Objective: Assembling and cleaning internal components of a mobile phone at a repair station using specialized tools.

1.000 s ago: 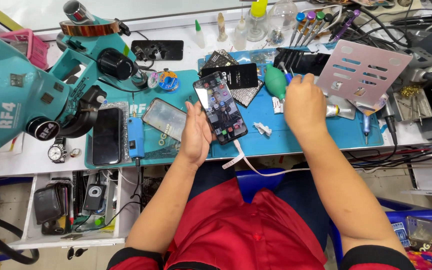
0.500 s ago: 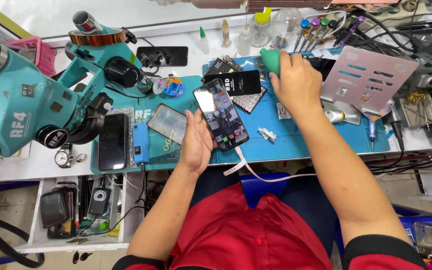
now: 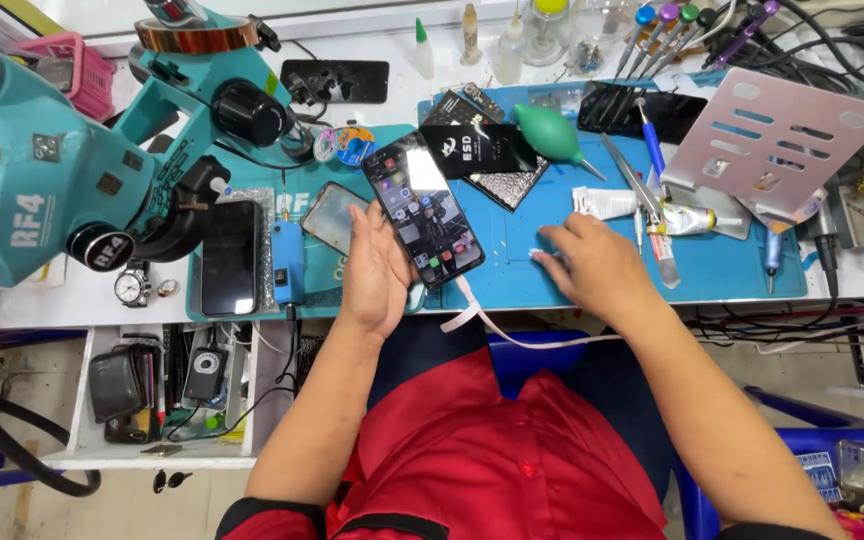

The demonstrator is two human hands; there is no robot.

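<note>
My left hand (image 3: 377,270) holds a black smartphone (image 3: 424,212) tilted up over the blue work mat (image 3: 732,265), its screen lit with app icons. A white cable (image 3: 487,325) runs from the phone's lower end toward my lap. My right hand (image 3: 597,268) lies palm down on the mat to the right of the phone. Its fingertips touch a small white piece (image 3: 540,254). A green rubber blower (image 3: 550,135) lies at the back of the mat, apart from both hands.
A teal microscope (image 3: 72,160) fills the left side. Two other phones (image 3: 228,256) (image 3: 330,216) lie by my left hand. Tweezers (image 3: 632,180), glue tubes (image 3: 687,220), a pink perforated stand (image 3: 782,140) and screwdrivers (image 3: 672,25) crowd the right and back. An open drawer (image 3: 152,385) sits below.
My right hand has drawn back from the green blower at the rear of the mat to the mat's front, beside the phone. My left hand still holds the phone.
</note>
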